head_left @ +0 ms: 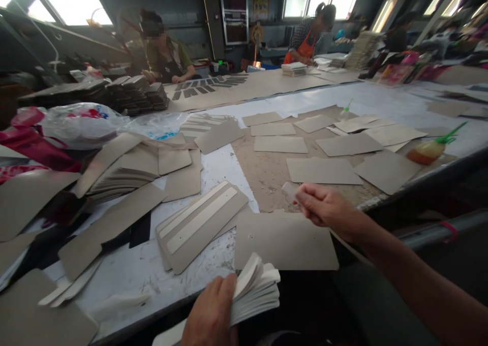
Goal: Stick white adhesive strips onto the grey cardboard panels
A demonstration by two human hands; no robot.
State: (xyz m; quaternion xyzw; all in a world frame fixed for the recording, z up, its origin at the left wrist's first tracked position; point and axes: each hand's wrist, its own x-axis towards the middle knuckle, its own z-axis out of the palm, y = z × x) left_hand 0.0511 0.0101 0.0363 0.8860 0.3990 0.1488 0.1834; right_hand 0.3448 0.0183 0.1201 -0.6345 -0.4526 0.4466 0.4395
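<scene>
Left hand: so this one (209, 313) is wrapped round a fanned bundle of long white flat strips (257, 290), pretty snug, just off the table's (219, 168) near edge
Right hand: thumb and fingers (324, 206) closed in a pinch on a single pale, thin flat strip (288, 189), with a short tip poking out toward the table's far left corner
Strip's long axis: slants from that tip back under the forearm, toward the near right; pretty bendy looking, tbh
Plain board: a bare grey-beige rectangular card sheet (285, 239) at the near edge, long side roughly along it, and it looks like it juts out past it a bit
The bit that matters: held strip sits askew to the sheet's long side, so I'd say those two don't line up
Closer hand: right, hovering around the sheet's far right corner; left is off its near left corner. Can't tell if the bundle touches the sheet
Next door: a skewed pile of rounded grey-beige cards (211, 230) just left of the sheet, two white strips (202, 220) lying lengthwise on top, side by side
</scene>
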